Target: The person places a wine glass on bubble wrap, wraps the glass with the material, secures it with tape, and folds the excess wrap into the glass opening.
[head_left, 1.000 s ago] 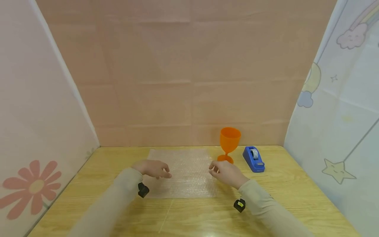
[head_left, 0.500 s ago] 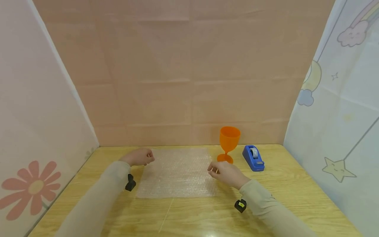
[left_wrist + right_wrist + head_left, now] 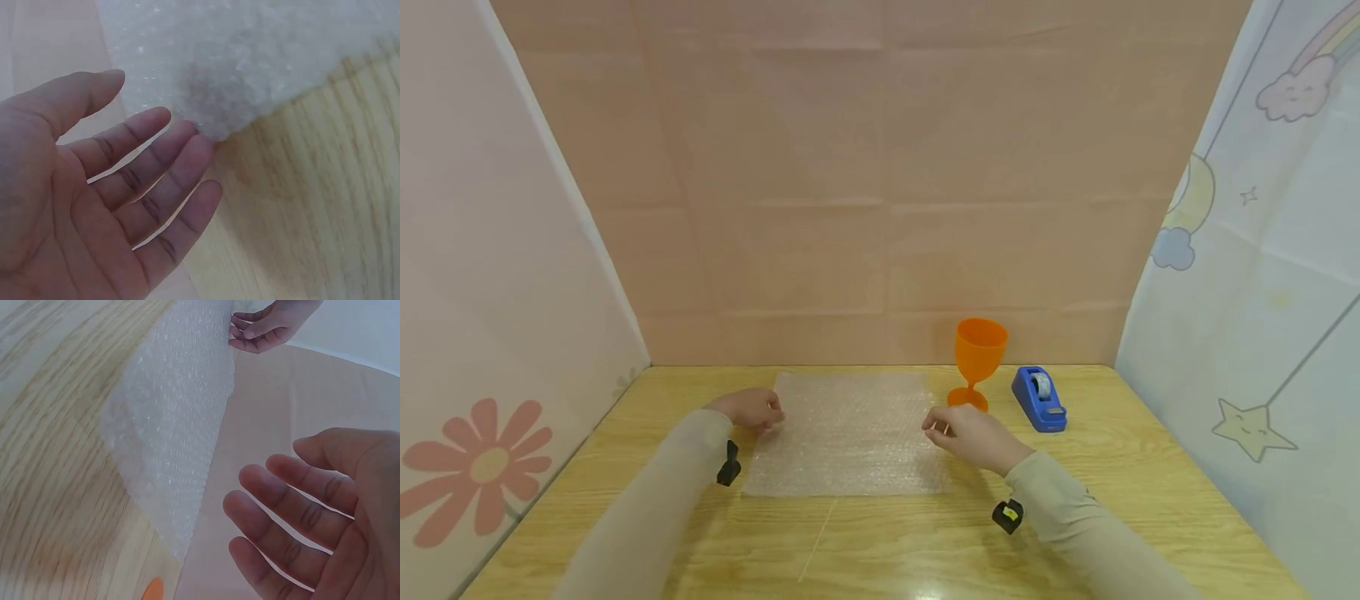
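The step in hand appears to be positioning at the bubble-wrap sheet (image 3: 850, 446), which lies flat on the wooden table (image 3: 1097, 508): the left hand (image 3: 748, 407), fingers loosely extended and thumb clear, is at its left edge, though from here fingertip contact cannot be confirmed. The right hand (image 3: 976, 435) hangs near the right edge, relaxed and empty, the orange goblet (image 3: 980, 350) just beyond it. Lifting the left edge would call for opposing thumb to fingers.

Head view looks forward and down over the desk (image 3: 880, 542) from farther back; wrist views, close-up, face the fingers (image 3: 181, 172) and share the bubble wrap (image 3: 169, 412).
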`<state>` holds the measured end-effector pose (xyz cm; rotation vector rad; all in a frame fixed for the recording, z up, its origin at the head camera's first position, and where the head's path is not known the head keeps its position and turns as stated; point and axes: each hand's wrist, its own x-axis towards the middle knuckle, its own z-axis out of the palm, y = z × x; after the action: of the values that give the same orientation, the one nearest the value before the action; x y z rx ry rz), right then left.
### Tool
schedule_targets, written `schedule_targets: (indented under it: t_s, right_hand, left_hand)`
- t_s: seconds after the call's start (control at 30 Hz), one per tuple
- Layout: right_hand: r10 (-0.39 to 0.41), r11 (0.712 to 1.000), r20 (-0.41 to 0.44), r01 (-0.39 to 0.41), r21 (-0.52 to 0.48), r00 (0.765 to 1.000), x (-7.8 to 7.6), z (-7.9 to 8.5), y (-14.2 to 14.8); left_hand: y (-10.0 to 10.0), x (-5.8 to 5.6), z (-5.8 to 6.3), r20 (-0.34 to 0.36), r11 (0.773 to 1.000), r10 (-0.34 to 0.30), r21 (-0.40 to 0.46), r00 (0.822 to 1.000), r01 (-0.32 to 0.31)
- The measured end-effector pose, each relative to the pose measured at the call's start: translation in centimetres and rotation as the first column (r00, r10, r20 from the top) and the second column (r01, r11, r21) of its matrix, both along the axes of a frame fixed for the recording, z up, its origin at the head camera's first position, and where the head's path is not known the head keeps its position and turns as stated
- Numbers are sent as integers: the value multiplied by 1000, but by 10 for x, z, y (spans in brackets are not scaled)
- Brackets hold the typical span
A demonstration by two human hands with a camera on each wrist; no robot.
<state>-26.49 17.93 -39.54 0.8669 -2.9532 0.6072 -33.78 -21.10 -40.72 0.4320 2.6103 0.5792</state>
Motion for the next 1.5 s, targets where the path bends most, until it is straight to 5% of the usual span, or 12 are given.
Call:
schedule_targets:
  t_s: [0.57,0.7,0.9,1.03,1.3,1.5]
  right_hand:
    - [-23,1000,29,23,7,999,-2,2,12]
    - [-65,998,90,66,-7,994,-8,5,27]
    - [-146,976,310,189,-111,939,-28,4,57]
    - [-203,948,372,276,-155,906,-45,-3,72]
    - [-278,854,454,434,-288,846,-72,-17,78]
    - [-192,666,620,566,-487,760,-89,-36,73]
  left_hand:
    - [5,-4,-8,64,996,88,-26,994,-87]
    - [5,-5,-10,64,996,88,-28,994,-87]
    - [5,-6,-8,86,996,90,-12,992,-89]
    - [5,-4,-5,94,997,75,-17,993,-74]
    - [4,-6,-8,99,997,80,-18,992,-79]
    - [4,-7,-12,75,996,80,-32,994,-78]
